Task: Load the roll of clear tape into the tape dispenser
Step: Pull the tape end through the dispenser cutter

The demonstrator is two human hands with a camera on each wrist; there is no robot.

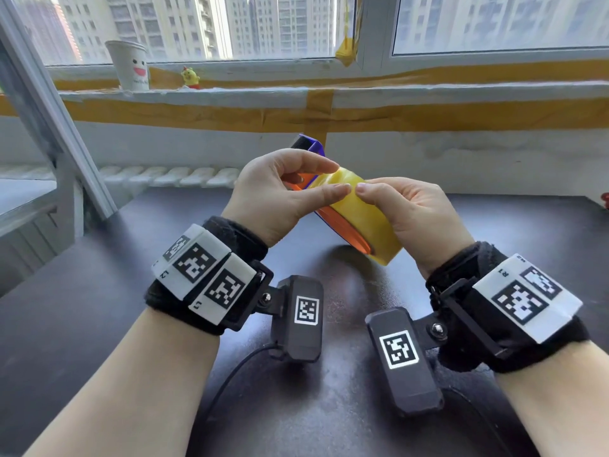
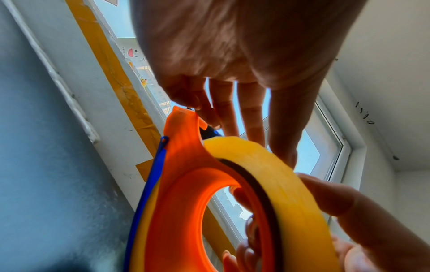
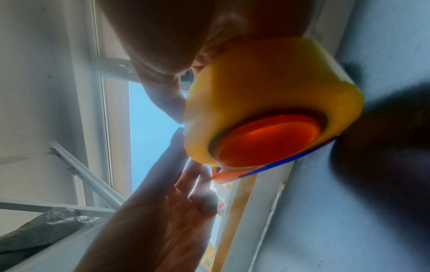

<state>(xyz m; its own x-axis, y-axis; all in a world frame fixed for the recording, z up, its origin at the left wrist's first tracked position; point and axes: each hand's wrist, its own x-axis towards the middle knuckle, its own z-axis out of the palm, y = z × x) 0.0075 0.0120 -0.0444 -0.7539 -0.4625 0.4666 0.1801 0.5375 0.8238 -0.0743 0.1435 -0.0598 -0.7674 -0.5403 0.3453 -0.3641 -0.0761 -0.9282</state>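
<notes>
A yellowish roll of clear tape (image 1: 359, 219) (image 2: 279, 184) (image 3: 256, 88) sits around the round hub of an orange and blue tape dispenser (image 1: 342, 230) (image 2: 177, 184) (image 3: 267, 141), and both are held tilted above the dark table. My right hand (image 1: 395, 209) (image 2: 337, 198) grips the roll, thumb on its outer face and fingers inside the hub's hole. My left hand (image 1: 339, 178) (image 2: 232, 119) (image 3: 163, 202) is at the dispenser's neck, small fingers touching the orange plastic and thumb tip lying on the roll. The blue cutter end (image 1: 314, 146) points away from me.
The dark table (image 1: 99, 291) lies under my hands, with a cable (image 1: 230, 374) on it near me. A paper cup (image 1: 130, 65) and a small yellow toy (image 1: 190, 77) stand on the taped windowsill. A metal frame (image 1: 49, 110) rises at the left.
</notes>
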